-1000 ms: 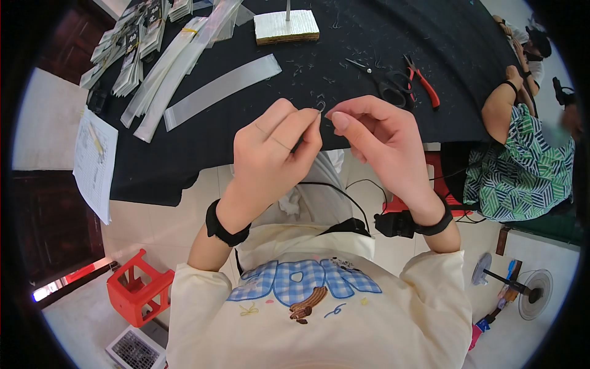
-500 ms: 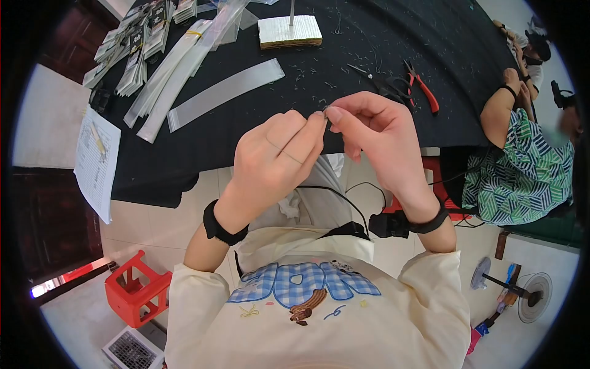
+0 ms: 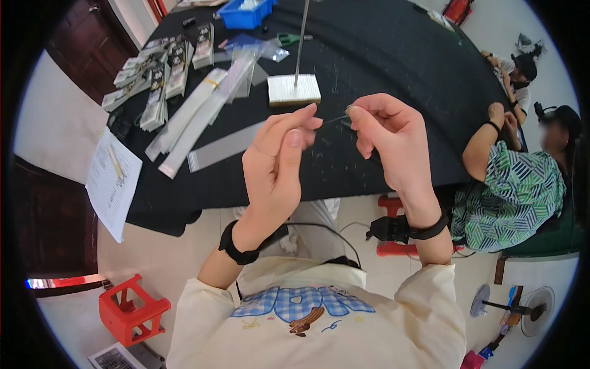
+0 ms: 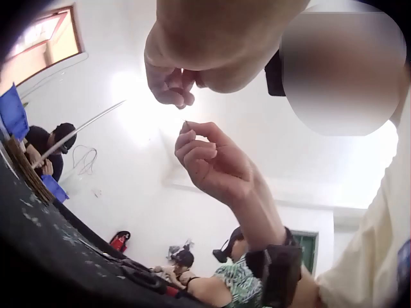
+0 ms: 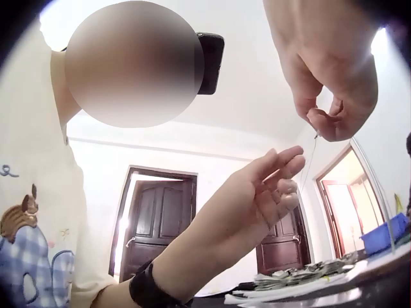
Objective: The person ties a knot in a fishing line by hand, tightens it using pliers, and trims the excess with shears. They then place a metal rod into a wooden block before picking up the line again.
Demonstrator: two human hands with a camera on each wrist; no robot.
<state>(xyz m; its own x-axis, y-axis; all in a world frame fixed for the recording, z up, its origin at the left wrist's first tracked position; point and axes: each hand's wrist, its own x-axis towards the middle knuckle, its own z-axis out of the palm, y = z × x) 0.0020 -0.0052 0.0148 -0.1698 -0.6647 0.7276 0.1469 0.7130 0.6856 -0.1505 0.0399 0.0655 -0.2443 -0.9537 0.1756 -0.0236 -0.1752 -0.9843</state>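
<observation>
My right hand point(image 3: 396, 141) pinches one end of a thin thread point(image 3: 335, 119) between thumb and forefinger. A tiny dark bit point(image 5: 315, 136) shows at those fingertips in the right wrist view. The thread runs across to my left hand point(image 3: 273, 157), where a fine line also crosses the back of the fingers. My left fingers are loosely extended, the thumb lying along them, a short gap from the right hand. Both hands are raised over the table's near edge. Beyond them stands a white-topped block point(image 3: 294, 89) with an upright metal rod point(image 3: 301, 43).
Clear plastic sleeves point(image 3: 206, 117) and stacks of printed packets point(image 3: 175, 71) lie at left on the black-covered table point(image 3: 381, 55). A blue bin point(image 3: 247, 15) and green-handled scissors point(image 3: 287, 39) are farther back. A written sheet point(image 3: 114, 184) overhangs the left edge. Another person point(image 3: 513, 178) sits at right.
My fingertips met half a second ago; now the hands are apart with thread stretched between them. The left fingers have spread from their pinch. The head view has tilted up, showing more table.
</observation>
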